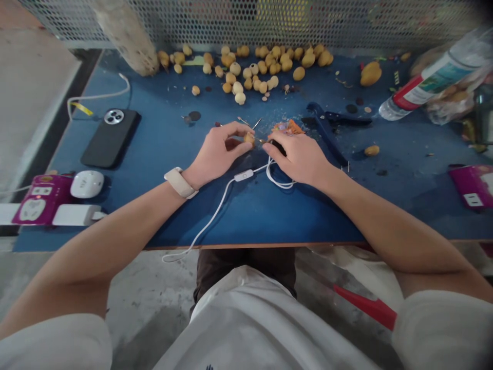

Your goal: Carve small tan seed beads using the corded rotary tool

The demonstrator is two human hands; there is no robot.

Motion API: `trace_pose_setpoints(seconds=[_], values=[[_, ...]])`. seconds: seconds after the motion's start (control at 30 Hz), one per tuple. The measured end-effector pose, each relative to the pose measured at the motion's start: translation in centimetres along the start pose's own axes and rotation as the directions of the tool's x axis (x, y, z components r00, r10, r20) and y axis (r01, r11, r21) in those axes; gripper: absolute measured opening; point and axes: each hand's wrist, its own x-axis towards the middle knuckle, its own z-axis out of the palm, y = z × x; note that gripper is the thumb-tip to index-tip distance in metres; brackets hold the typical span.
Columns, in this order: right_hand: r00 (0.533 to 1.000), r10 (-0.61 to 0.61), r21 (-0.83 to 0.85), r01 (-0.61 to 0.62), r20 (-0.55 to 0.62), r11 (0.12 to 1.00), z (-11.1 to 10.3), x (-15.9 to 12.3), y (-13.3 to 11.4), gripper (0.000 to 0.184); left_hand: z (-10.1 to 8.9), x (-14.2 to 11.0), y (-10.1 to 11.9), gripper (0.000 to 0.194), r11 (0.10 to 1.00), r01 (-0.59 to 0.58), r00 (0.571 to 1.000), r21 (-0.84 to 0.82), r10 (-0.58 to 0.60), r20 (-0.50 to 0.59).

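Note:
My left hand (226, 149) is closed around a small tan gourd (249, 139), gripped between thumb and fingers. In my right hand (295, 154) is a black corded hand tool (279, 147); its brass-coloured tip points left at the gourd, and a small gap seems to lie between them. A white cable (278, 183) with an inline switch (244, 176) curls out below my right hand. Just behind the hands are a thin metal bit (257, 123) and an orange crumpled packet (289, 127), partly covered by my right hand.
Several small gourds (269, 64) lie along the mesh panel (215, 23) at the back. Blue-handled cutters (327, 133) rest to the right, near a spray can (427, 85). A phone (111, 139), a white earbud case (87, 184) and a purple power socket (42, 200) sit left on the blue tabletop (246, 221).

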Motion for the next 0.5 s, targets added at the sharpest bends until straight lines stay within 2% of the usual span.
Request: trace_pose_setpoints(seconds=[0.5], values=[[0.998,-0.056,0.027,0.056,0.005,0.998,-0.23,-0.2,0.42,0.05,-0.64,-0.17,0.48,0.024,0.991,0.002,1.0,0.134,-0.003,0.007]])
